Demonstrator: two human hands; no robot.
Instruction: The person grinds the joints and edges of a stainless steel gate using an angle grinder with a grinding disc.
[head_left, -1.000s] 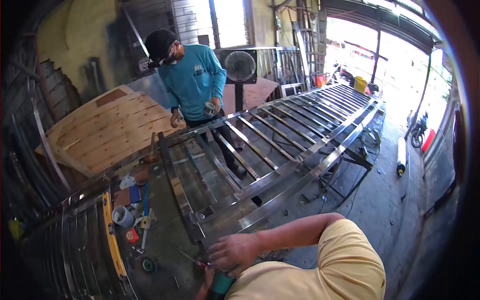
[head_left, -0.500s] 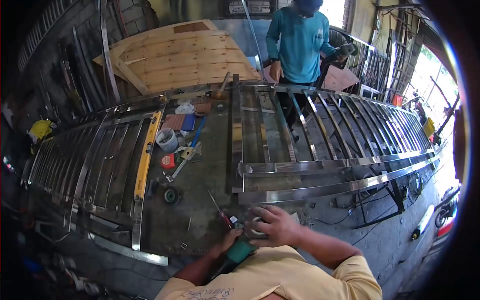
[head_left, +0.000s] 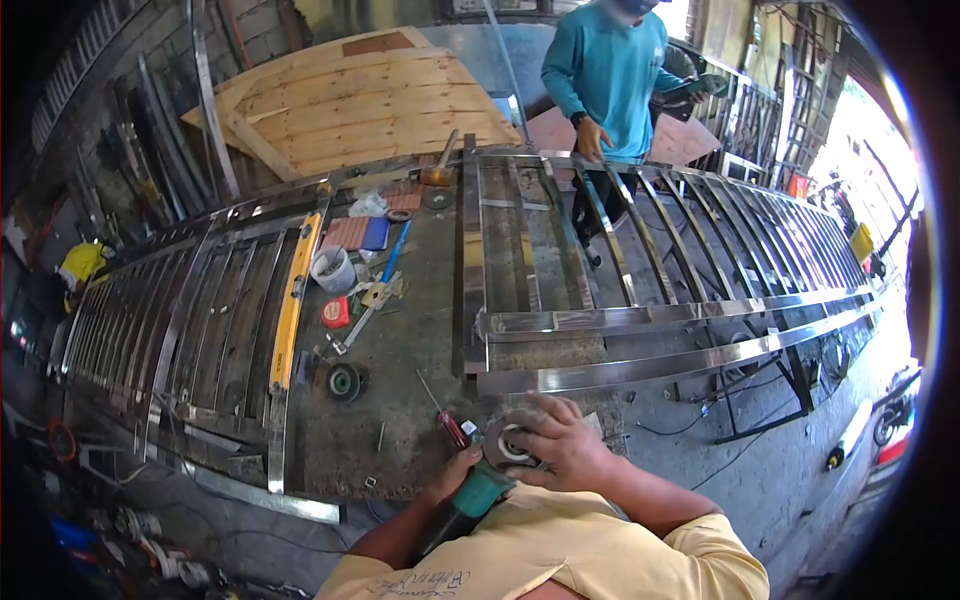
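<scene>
Close to my body I hold a green angle grinder [head_left: 482, 492], its head tilted up toward the table. My left hand [head_left: 458, 474] is closed around the grinder near its head, with the fingers partly hidden. Over the round grey disc [head_left: 497, 432] at the grinder's head, my right hand [head_left: 572, 446] has its fingers curled on the disc and its centre. Just beyond lies a screwdriver [head_left: 450, 425] with a red handle, pointing away from me. A small dark round wheel [head_left: 344, 382] rests farther left on the table.
Shiny metal railing frames [head_left: 650, 318] stretch to the right and left [head_left: 160, 350]. On the worktable [head_left: 400, 350] are a yellow spirit level [head_left: 296, 300], a red tape measure [head_left: 335, 312], a white tub [head_left: 332, 268] and a hammer [head_left: 440, 172]. A person in teal [head_left: 612, 85] stands opposite, holding a power tool.
My right hand's fingers have shifted slightly on the disc, and more of the disc shows. The person opposite has moved a little to the right, their lower hand now over the railing.
</scene>
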